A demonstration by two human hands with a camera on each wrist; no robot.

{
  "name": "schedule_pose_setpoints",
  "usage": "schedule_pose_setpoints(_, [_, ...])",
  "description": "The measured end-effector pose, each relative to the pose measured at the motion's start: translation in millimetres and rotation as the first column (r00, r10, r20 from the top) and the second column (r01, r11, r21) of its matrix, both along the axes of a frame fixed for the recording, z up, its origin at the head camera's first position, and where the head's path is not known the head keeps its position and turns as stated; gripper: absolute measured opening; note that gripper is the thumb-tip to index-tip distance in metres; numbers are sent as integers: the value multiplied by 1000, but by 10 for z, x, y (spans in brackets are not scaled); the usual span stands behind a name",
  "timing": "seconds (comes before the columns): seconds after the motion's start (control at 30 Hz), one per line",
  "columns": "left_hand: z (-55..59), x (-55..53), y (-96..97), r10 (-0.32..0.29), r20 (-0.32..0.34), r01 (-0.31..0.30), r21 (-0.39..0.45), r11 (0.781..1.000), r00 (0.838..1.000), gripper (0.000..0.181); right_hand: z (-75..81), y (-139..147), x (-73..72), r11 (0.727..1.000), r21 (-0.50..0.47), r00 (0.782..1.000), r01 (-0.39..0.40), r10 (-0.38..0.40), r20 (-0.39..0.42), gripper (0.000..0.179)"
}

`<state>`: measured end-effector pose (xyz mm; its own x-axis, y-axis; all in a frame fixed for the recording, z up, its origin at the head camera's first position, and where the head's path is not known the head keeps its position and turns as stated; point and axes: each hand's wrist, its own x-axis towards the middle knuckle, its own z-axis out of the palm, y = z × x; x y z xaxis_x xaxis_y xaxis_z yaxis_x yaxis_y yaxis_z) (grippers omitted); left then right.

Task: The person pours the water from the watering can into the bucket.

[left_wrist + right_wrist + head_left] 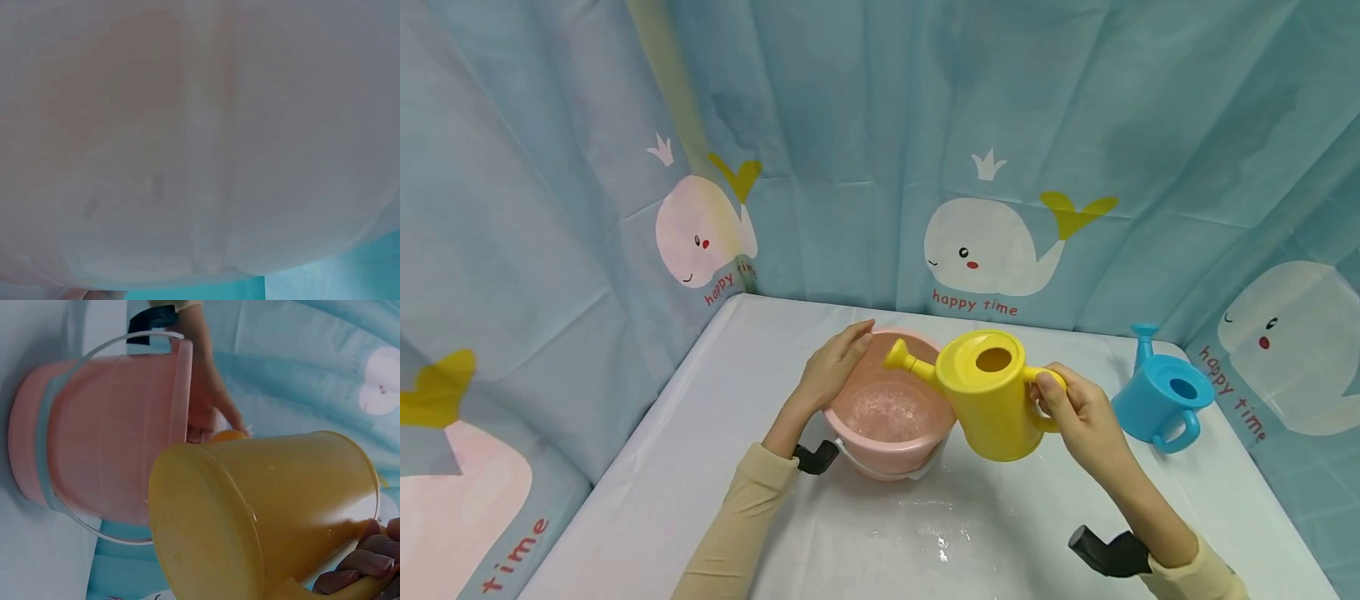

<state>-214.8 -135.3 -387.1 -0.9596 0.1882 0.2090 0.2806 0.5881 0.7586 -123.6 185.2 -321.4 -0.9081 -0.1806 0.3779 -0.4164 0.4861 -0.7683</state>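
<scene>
In the head view my right hand (1078,408) grips the handle of a yellow watering can (992,417), fingers curled round it. The can is held up beside the pink bucket (891,454), tilted slightly, its spout over the bucket's mouth. Rippled water (887,412) shows inside the bucket. On the bucket's left rim rests my left hand (835,367), fingers stretched along it. Up close, the right wrist view has the yellow can (275,500) in front of the bucket (119,437). Pale bucket wall (206,156) fills most of the left wrist view.
A blue watering can (1161,400) stands at the table's right side. Wet, shiny patches (940,542) lie on the white table cover (760,333) in front of the bucket. A blue whale-print curtain (850,167) hangs along the back and sides.
</scene>
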Motion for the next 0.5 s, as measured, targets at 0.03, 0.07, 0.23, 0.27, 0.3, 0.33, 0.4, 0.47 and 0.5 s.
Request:
schedule_pose_setpoints(0.03, [2, 1, 2, 0, -1, 0, 1, 1000, 1000, 59, 1, 2, -2, 1000, -1, 1000, -2, 2, -1, 25])
schedule_pose_setpoints(0.07, [3, 1, 4, 2, 1, -2, 1, 1000, 1000, 59, 2, 5, -4, 1000, -3, 1000, -5, 5, -2, 25])
schedule_pose_setpoints(0.23, [5, 0, 7, -3, -10, 3, -4, 1000, 1000, 58, 7, 10, -8, 1000, -5, 1000, -11, 11, -9, 24])
schedule_pose_setpoints(0.27, [6, 0, 8, -5, -12, 5, -4, 1000, 1000, 58, 8, 10, -9, 1000, -6, 1000, -13, 13, -12, 24])
schedule_pose_setpoints(0.3, [8, 1, 9, -6, -12, 5, -2, 1000, 1000, 58, 8, 11, -11, 1000, -6, 1000, -14, 14, -15, 24])
schedule_pose_setpoints(0.33, [11, 3, 10, -4, -11, 4, -2, 1000, 1000, 57, 9, 11, -12, 1000, -7, 1000, -16, 16, -17, 23])
schedule_pose_setpoints(0.4, [15, 6, 13, 0, -4, 0, 2, 1000, 1000, 57, 10, 13, -16, 1000, -7, 1000, -19, 19, -21, 23])
schedule_pose_setpoints(0.47, [14, 7, 15, 0, 2, 0, 1, 1000, 1000, 57, 10, 16, -19, 1000, -4, 1000, -23, 23, -21, 23])
schedule_pose_setpoints(0.5, [14, 8, 17, 3, 6, -3, 1, 1000, 1000, 57, 10, 18, -21, 1000, -2, 999, -23, 23, -22, 23])
